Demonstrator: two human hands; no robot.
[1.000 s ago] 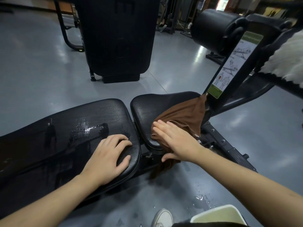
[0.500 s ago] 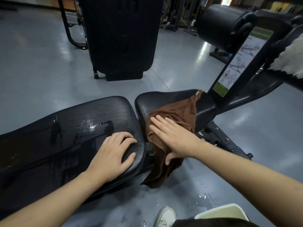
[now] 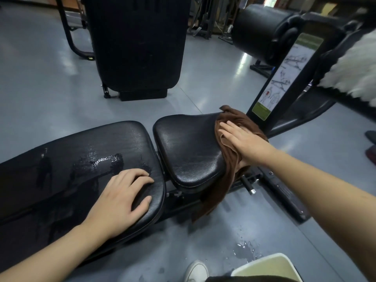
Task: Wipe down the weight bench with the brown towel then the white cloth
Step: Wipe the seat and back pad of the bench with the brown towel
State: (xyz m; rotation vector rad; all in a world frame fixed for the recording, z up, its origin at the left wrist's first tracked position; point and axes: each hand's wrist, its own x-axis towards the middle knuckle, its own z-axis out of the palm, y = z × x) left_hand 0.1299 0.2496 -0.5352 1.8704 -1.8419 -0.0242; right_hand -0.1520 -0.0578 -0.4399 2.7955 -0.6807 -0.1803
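Nearest, lower right of the frame: a pale container (image 3: 264,265) stands on the floor (image 3: 40,88) beside a white shoe (image 3: 196,270), with water drops just above them.
Left hand (image 3: 120,198): its grip is slack, fingers loosely bent and lying on the near end of the long pad (image 3: 61,169) at lower left; it rests there and holds nothing.
Long pad: beads and streaks of water lie just above the left hand, so I judge this part of the weight bench is not yet wiped dry.
Seat pad (image 3: 187,147): at frame centre, glossy and without standing drops; it looks largely covered by the brown pass.
Right hand (image 3: 242,141): right of centre, its grip is spread flat, fingers straight, pressing the brown towel (image 3: 230,159) onto the seat pad's right edge.
Brown towel: under that palm, its tail hanging over the pad's side toward the floor.
White cloth (image 3: 354,72): upper right edge, draped on the frame, untouched.
Progress: first stage under way; the wet long pad and the whole white-cloth pass are left.
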